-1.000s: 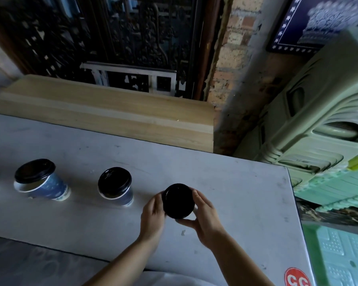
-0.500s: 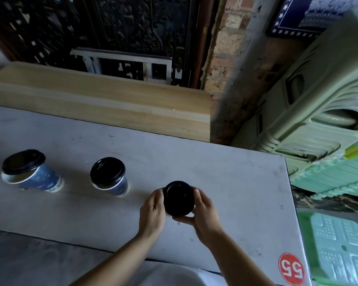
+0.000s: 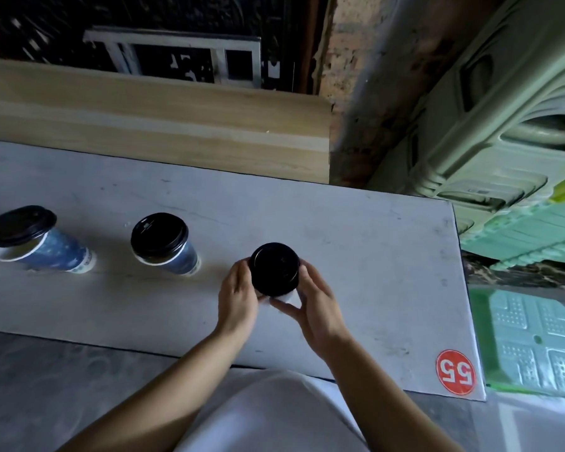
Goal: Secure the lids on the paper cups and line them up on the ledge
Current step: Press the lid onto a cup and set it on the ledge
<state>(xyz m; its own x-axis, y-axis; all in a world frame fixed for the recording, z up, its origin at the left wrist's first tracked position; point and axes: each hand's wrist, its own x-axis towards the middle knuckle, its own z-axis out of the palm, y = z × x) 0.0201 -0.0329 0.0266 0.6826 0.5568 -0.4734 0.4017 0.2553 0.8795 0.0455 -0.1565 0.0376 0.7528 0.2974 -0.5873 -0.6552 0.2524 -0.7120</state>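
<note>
- Paper cup (image 3: 286, 296) with its black lid (image 3: 274, 268): it is on or just above the grey ledge (image 3: 372, 256), to the right of the two other cups. Its base is hidden, so I cannot tell whether it stands or is lifted.
- Risk, as I judge it: both hands squeeze the soft paper wall right under the lid. Too much pressure there could buckle the rim, and the lid would then catch on one side only.
- Whether the lid has seated all round is not visible from above, so a half-closed lid could pass unnoticed.
- The leftmost cup (image 3: 56, 256) looks worse off. Its lid (image 3: 20, 225) sits askew with the white rim showing beneath, and a nudge while lining up could knock it off.
- The middle cup (image 3: 177, 259) is near the left forearm's path, and a careless reach leftward might tip it.
- The held cup appears slightly nearer the person than the other two, so the row may end up crooked.
- Left hand (image 3: 238, 298): curled around the cup's left side, grasping it, fingers up beside the lid's edge.
- Right hand (image 3: 317, 308): grasping the right side, thumb across the near face below the lid.
- Both forearms come in from below, wrists angled inward.
</note>
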